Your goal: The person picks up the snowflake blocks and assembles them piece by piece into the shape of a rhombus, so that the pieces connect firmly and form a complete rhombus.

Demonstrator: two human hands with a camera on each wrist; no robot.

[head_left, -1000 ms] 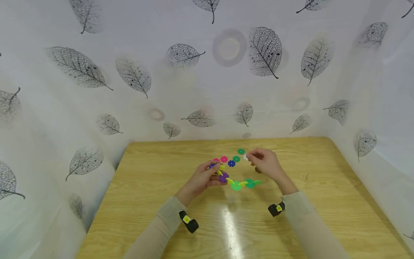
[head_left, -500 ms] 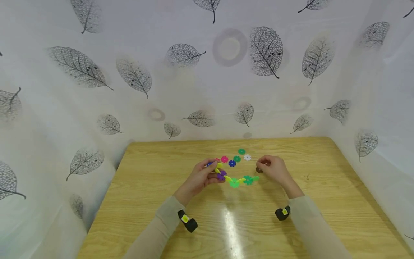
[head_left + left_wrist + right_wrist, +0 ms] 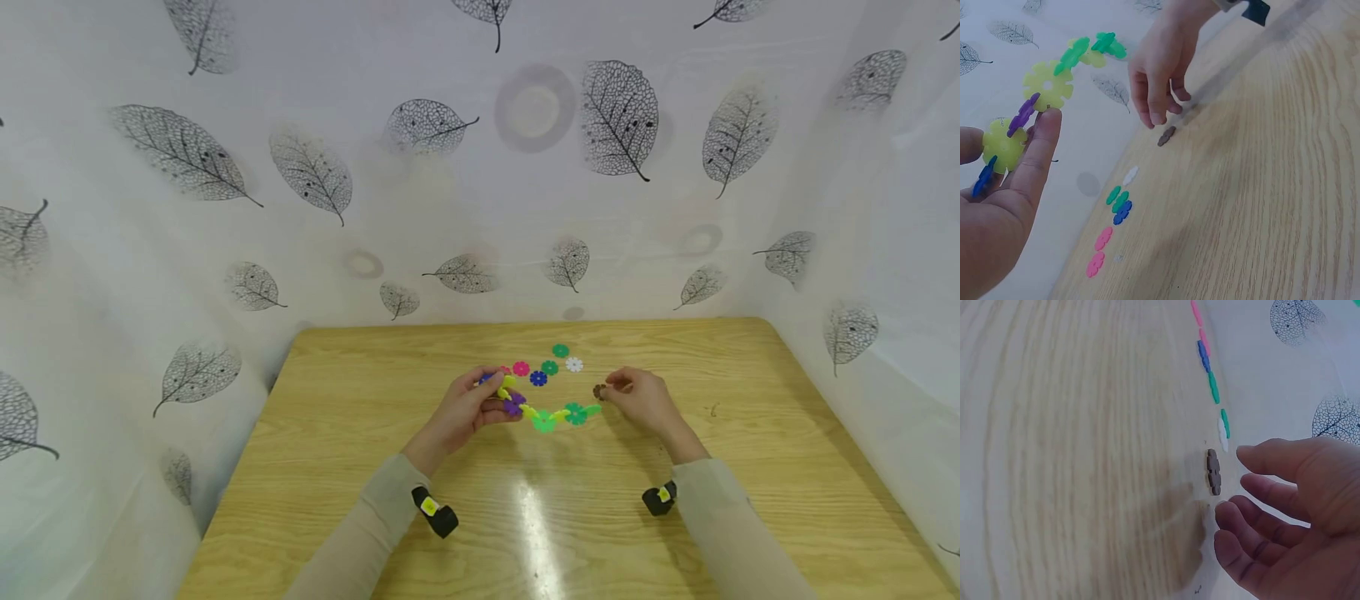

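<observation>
My left hand (image 3: 468, 408) pinches one end of a chain of interlocking flower-shaped plastic discs (image 3: 544, 421). In the left wrist view a blue disc (image 3: 984, 178) and a yellow disc (image 3: 1002, 147) lie between thumb and fingers. A purple disc (image 3: 1023, 114), another yellow one and green ones run on from there, unsupported at the far end. My right hand (image 3: 641, 400) hovers just right of a brown flower disc (image 3: 1213, 472) lying flat on the table. Its thumb and fingers are spread apart, with nothing between them.
Behind the chain, loose discs lie on the wooden table (image 3: 360, 517): pink (image 3: 521, 368), blue (image 3: 538, 378), white (image 3: 574, 365) and green (image 3: 560, 351) ones. A leaf-printed white curtain (image 3: 480, 208) encloses the table's back and sides.
My right hand has left the white disc and moved right and nearer to me, down to the brown disc, then slightly back from it. The left hand and chain have barely shifted.
</observation>
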